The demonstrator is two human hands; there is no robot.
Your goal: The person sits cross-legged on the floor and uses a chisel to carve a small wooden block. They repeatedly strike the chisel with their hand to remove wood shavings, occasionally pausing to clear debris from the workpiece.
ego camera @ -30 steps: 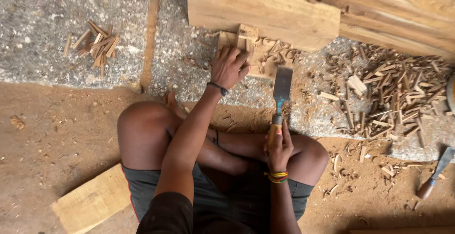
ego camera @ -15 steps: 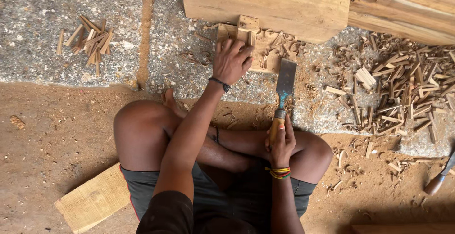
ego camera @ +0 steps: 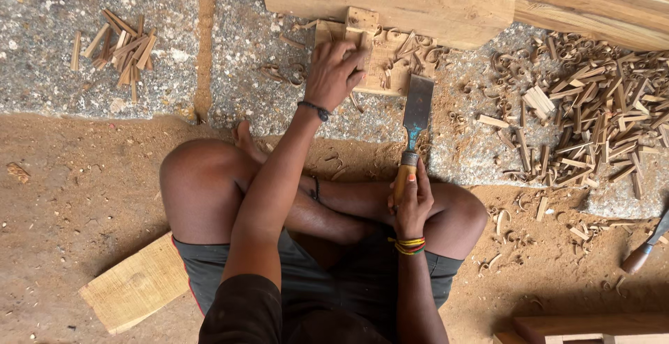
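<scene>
One chisel [ego camera: 417,124], one small wood block [ego camera: 362,46].
Right hand [ego camera: 412,203] grip closed round chisel handle; left hand [ego camera: 334,72] presses block, grip probably loose.

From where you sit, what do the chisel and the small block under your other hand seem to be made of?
The chisel looks like a flat grey metal blade, dull and worn, on a smooth yellowish handle, probably wood, gripped by the right hand. The small block under the left hand appears to be pale raw wood: unfinished, with grain showing and curled shavings around it.
</scene>
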